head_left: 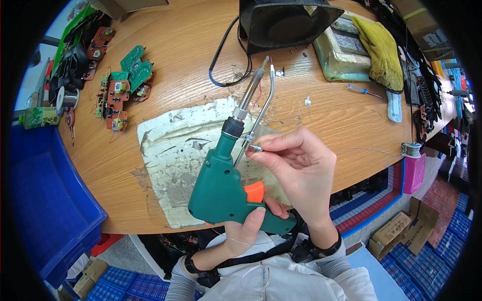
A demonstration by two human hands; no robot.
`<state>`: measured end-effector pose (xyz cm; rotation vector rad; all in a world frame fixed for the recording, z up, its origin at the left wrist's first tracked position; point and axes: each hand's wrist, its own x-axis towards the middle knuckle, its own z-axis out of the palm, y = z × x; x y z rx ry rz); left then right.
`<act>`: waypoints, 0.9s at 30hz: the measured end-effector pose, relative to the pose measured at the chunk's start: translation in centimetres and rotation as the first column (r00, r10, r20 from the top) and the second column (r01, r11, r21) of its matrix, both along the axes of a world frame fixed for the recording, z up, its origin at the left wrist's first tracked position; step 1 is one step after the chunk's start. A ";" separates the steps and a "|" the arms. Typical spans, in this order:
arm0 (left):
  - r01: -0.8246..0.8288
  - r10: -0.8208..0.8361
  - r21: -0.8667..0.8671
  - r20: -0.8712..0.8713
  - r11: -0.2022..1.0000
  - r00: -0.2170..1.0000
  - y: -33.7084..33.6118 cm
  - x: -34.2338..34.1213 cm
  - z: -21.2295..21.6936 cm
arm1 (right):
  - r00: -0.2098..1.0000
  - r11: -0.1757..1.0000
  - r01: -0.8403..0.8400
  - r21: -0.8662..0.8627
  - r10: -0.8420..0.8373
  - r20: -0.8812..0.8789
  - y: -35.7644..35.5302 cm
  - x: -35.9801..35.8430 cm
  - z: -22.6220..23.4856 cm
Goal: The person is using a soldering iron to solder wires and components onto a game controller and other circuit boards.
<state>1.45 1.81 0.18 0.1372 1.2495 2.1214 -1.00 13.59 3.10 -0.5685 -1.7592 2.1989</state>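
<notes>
A green soldering gun (213, 188) with an orange trigger (254, 191) is tilted over the table, its metal tip pointing away from me. My left hand (243, 232) is closed round its handle from below. Alongside the heated barrel (251, 90) runs a thin bent solder feed tube (266, 100). At the base of that tube, my right hand (307, 163) pinches a small metal screw (257, 148) between thumb and fingertips. Whether the screw is threaded into the clamp cannot be made out. A stained pale sheet (173, 170) lies beneath the gun.
A black fan (288, 25) with a cable stands at the back. Circuit boards (118, 100) and a solder spool (67, 99) lie left, above a blue bin (75, 210). To the right are a yellow glove (381, 50), a screwdriver (362, 90) and another solder spool (410, 150).
</notes>
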 end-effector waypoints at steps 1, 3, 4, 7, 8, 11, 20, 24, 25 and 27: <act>0.008 -0.009 -0.006 -0.004 1.000 1.000 0.0 -0.1 0.0 | 1.000 1.000 -0.001 0.009 0.001 -0.018 0.0 0.0 -0.1; 0.011 -0.011 -0.016 0.004 1.000 1.000 0.1 -0.1 0.1 | 0.999 1.000 -0.001 0.018 0.002 -0.035 0.0 0.0 -0.1; 0.013 -0.013 -0.026 0.012 1.000 1.000 0.1 -0.1 0.1 | 1.000 0.998 -0.016 0.053 0.017 -0.021 0.1 0.1 0.0; 0.021 -0.026 0.089 0.064 0.996 0.998 -0.4 -0.1 -0.4 | 0.999 0.995 -0.031 0.092 0.032 -0.006 0.1 0.1 0.2; 0.020 -0.026 0.089 0.063 0.996 0.998 -0.5 0.0 -0.4 | 0.999 0.995 -0.032 0.095 0.032 -0.005 0.1 0.0 0.2; 0.014 -0.020 0.084 0.074 0.996 0.997 -0.4 0.0 -0.4 | 0.999 0.995 -0.034 0.092 0.034 -0.006 0.1 0.0 -0.1; -0.017 0.010 0.072 0.098 0.997 0.995 -0.4 0.0 0.0 | 1.000 1.000 0.004 0.031 -0.004 0.000 -0.1 0.1 -0.6; -0.012 0.004 0.076 0.095 0.997 0.995 -0.4 0.1 0.0 | 1.000 0.999 -0.004 0.051 0.005 -0.007 0.0 0.1 -0.8; -0.014 0.006 0.076 0.102 0.997 0.995 -0.3 0.1 0.0 | 1.000 0.999 -0.004 0.038 0.004 -0.015 0.0 0.1 -0.7; -0.007 0.004 0.050 0.071 0.999 0.997 -0.3 0.3 -0.2 | 1.000 1.000 -0.004 0.025 0.004 -0.024 0.0 0.1 -0.6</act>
